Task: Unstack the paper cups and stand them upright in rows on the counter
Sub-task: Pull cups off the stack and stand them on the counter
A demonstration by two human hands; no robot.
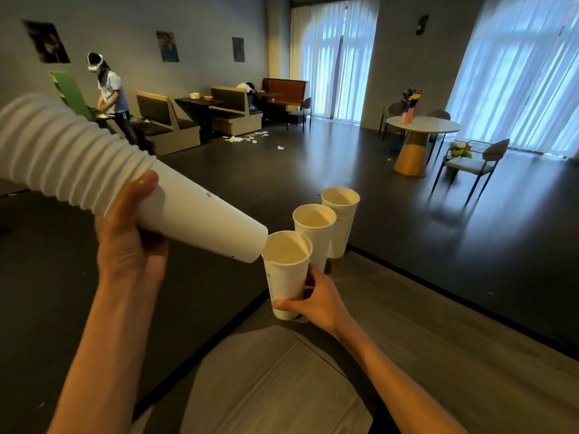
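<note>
Now | tall white paper cup (286, 274) gripped by right hand (316, 300), at counter (407, 355) edge, 7 o'clock of two standing cups (326, 227) | nested white stack (94, 170) clasped by left hand (131, 242) | risk: neighbour toppled if nudged.

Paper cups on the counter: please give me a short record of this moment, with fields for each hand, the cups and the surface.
left hand: holds the stack of nested cups tilted, base end pointing down toward the nearest cup
right hand: grips the nearest cup low on its side, upright
standing cups: two more, middle cup and far cup, upright, open
arrangement: three cups in one row leading away from the person
surface: grey counter, cups near its far corner
</note>
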